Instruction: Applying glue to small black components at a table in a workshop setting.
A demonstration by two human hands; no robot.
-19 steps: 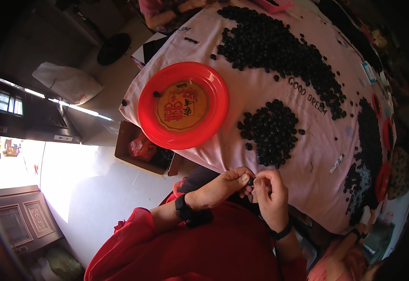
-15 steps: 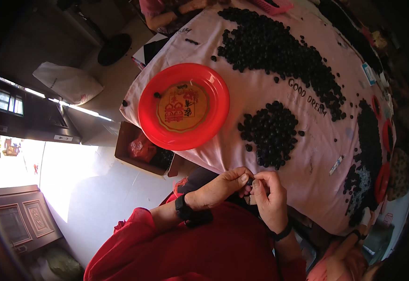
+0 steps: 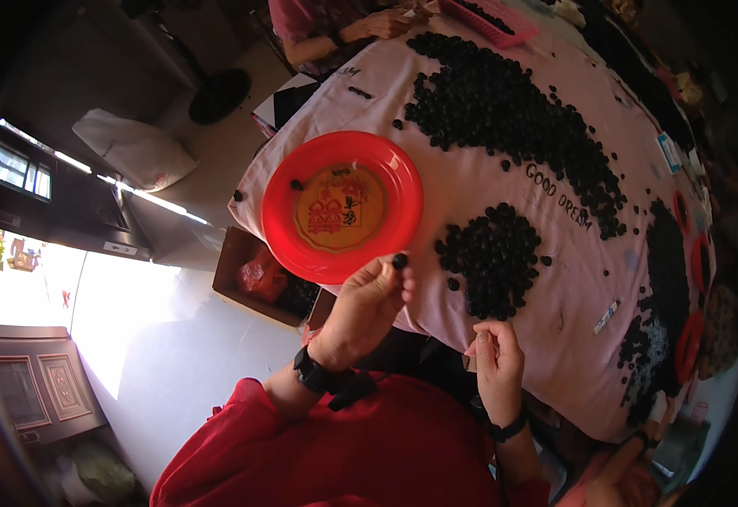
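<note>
1. At left, an open brown cardboard box [image 3: 229, 258] holds a red plastic bag [image 3: 262, 277] and dark contents beside the counter [image 3: 437, 186], draped in pale pink cloth.
2. A round, glossy red plate [image 3: 280, 228] carries a lone small black piece [image 3: 296, 184]; its gold centre [image 3: 335, 230] bears red and dark characters.
3. The left hand [image 3: 360, 308] appears over the plate's near rim, fingers pinching a small, roundish black piece [image 3: 399, 261].
4. A compact mound of matching black pieces [image 3: 492, 262] sits mid-counter, apparently mostly unhandled; with one piece plated and one gripped, work looks barely begun, though finished pieces cannot be told from raw.
5. The right hand [image 3: 502, 367] curls at the counter's edge; whether its fingers grasp anything cannot be told.
6. Beyond, a larger black heap [image 3: 513, 110] spreads beside dark capital lettering [image 3: 557, 196] on the cloth; no brand is evident there.
</note>
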